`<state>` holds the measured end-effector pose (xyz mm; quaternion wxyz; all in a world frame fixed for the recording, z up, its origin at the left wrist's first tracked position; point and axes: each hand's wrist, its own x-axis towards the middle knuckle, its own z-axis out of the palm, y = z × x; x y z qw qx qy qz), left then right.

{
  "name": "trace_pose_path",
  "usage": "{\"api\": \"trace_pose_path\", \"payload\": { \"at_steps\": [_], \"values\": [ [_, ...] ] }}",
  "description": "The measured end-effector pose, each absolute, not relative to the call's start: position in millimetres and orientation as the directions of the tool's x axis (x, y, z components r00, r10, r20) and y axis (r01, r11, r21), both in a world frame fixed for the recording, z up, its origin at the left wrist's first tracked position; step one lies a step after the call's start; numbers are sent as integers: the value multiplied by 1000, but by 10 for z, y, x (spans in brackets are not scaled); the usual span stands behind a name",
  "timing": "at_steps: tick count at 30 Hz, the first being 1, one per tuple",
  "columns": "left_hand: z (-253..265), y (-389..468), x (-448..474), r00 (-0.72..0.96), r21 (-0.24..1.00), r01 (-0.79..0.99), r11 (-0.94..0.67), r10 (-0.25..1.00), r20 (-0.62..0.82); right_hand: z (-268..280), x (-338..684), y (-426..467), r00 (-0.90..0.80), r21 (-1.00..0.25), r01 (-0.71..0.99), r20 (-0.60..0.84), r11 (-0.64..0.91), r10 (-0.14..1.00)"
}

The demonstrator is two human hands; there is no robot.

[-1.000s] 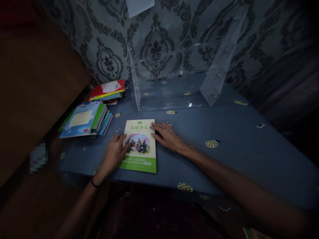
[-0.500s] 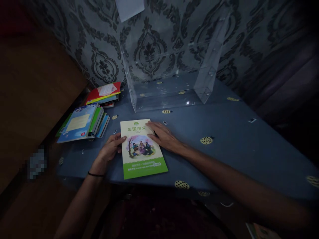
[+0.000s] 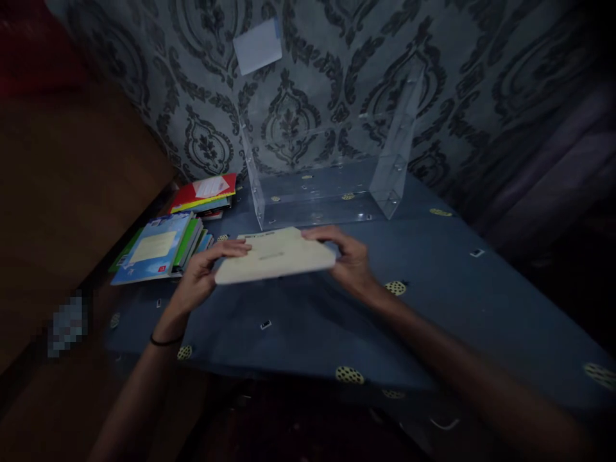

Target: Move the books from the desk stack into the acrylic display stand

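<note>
Head view, the only one supplied: a pale book [image 3: 274,260] is held between both hands above the blue tablecloth [image 3: 433,333], foreshortened and tilted; motion blur leaves the marks on its face unreadable. The left hand [image 3: 199,273], with a dark band [image 3: 167,341] at the wrist, is closed on the book's left edge, fingers laid over the upper face; its thumb cannot be made out. The right hand [image 3: 351,263] is closed on the right edge, fingers bent around the far corner; its hold beneath is hidden. Progress, as judged: the book is in hand, pick-up is complete, and setting down is outstanding. Beyond the book stands a clear rack [image 3: 392,186], upright against the patterned wall [image 3: 298,122] and apart from both hands. To the left lie two piles, neither held: a nearer stack with a blue cover on top [image 3: 154,247] and a farther stack topped in red [image 3: 205,189]. Whether those piles are handled or awaiting handling cannot be determined.
</note>
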<state>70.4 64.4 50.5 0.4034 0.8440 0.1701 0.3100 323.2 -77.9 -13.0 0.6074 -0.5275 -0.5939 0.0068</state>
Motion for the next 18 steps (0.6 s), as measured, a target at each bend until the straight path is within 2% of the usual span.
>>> {"api": "trace_pose_path", "payload": {
  "at_steps": [3, 5, 8, 10, 12, 18],
  "values": [
    [99, 725, 636, 819, 738, 64, -672, 458, 346, -393, 3259, -830, -12, -485, 711, 717, 510, 697],
    [-166, 749, 568, 842, 680, 147, -719, 452, 296, -542, 3269, -869, -198, -389, 745, 646, 541, 737],
    [-400, 733, 453, 882, 580, 179, -795, 390, 263, -642, 3280, -925, -344, -333, 760, 522, 558, 780],
    [-429, 717, 404, 904, 536, 168, -827, 346, 251, -650, 3286, -941, -356, -356, 755, 483, 551, 800],
    [-389, 723, 404, 912, 506, 204, -838, 351, 214, -649, 3283, -937, -332, -395, 745, 479, 537, 813],
    [-285, 926, 697, 853, 403, 415, -816, 503, 139, -728, 3225, -913, -236, -408, 766, 540, 497, 808]
  ]
}}
